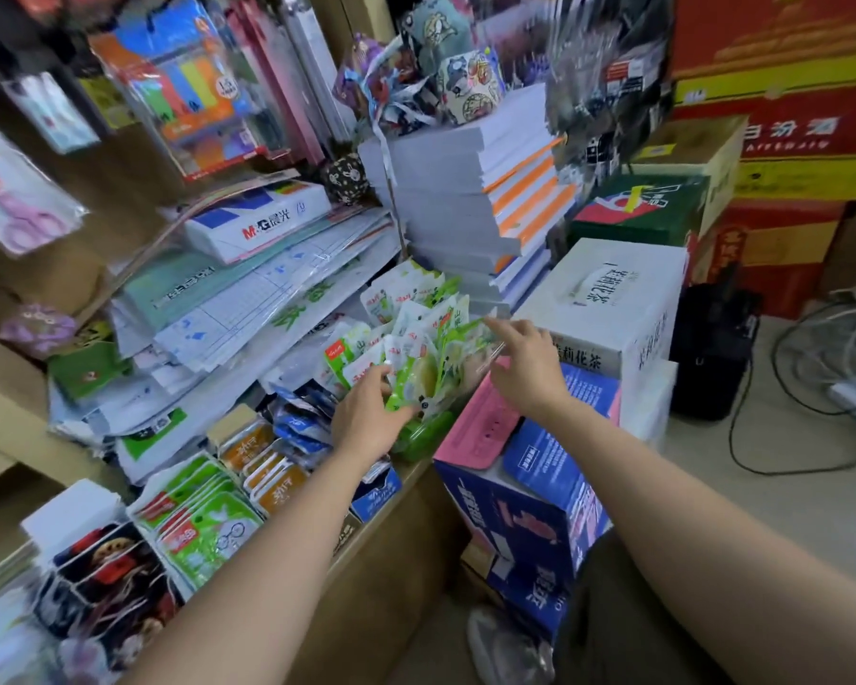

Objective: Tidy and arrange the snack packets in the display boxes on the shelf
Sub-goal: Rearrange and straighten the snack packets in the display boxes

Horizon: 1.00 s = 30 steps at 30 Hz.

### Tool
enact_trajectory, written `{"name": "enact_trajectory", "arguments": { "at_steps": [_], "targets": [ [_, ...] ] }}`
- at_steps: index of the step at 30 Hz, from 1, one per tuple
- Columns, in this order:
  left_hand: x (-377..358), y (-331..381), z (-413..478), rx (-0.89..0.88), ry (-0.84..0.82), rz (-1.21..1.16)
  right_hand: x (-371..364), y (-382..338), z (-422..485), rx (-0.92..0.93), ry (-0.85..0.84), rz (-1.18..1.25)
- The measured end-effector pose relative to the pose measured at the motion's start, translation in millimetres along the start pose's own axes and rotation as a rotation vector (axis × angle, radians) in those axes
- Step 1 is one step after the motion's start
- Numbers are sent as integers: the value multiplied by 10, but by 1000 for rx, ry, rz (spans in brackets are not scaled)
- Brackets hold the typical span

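Observation:
Green and white snack packets (pixel 416 328) stand bunched in a green display box (pixel 423 435) at the shelf's right end. My left hand (pixel 366 412) grips the front packets of the bunch from the left. My right hand (pixel 522 360) reaches in from the right, fingertips touching the top edge of the rear packets. Further left along the shelf stand boxes of blue packets (pixel 302 422), orange packets (pixel 263 467), green packets (pixel 198 521) and dark packets (pixel 105 580).
Stacked paper pads and folders (pixel 268 289) lie behind the boxes. A pile of white books (pixel 465 200) rises at the back. A white carton (pixel 609 309) and a blue carton with a pink lid (pixel 515 491) crowd the right. Cables (pixel 821 388) trail on the floor.

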<state>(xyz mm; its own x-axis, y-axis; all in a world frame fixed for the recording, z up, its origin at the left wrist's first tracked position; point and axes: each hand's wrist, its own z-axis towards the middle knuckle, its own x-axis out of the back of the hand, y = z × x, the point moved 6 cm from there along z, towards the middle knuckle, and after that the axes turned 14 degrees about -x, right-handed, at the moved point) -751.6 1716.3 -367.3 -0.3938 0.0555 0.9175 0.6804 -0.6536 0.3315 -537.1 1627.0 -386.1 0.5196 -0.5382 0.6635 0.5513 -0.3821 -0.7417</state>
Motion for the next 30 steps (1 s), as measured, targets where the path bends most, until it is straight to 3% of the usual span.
{"name": "enact_trajectory", "arguments": {
  "at_steps": [2, 5, 7, 12, 14, 17, 22, 26, 30],
  "targets": [
    [-19, 56, 33, -1, 5, -63, 26, -241, -170, 205, 18, -253],
    [-70, 200, -30, -103, -45, -150, -135, -396, -348, 428, -124, -455],
    [-135, 290, -123, -223, -114, -102, -137, -294, -306, 354, -183, -467],
    [-304, 317, -375, -371, -223, -57, -37, -176, -251, 189, -136, -432],
    [-246, 287, -417, -357, -134, -126, -69, -191, -271, 164, -130, -453],
    [-93, 210, -378, -341, 69, 6, -103, -207, -271, 147, -110, -494],
    [-79, -132, -162, -168, 6, 168, -234, -247, -343, 174, -167, -505],
    [40, -293, -106, -166, 112, 129, -320, -347, -482, 225, -230, -491],
    [47, -296, -134, -253, -18, -21, -340, -480, -671, 234, -276, -433]
  ]
}}
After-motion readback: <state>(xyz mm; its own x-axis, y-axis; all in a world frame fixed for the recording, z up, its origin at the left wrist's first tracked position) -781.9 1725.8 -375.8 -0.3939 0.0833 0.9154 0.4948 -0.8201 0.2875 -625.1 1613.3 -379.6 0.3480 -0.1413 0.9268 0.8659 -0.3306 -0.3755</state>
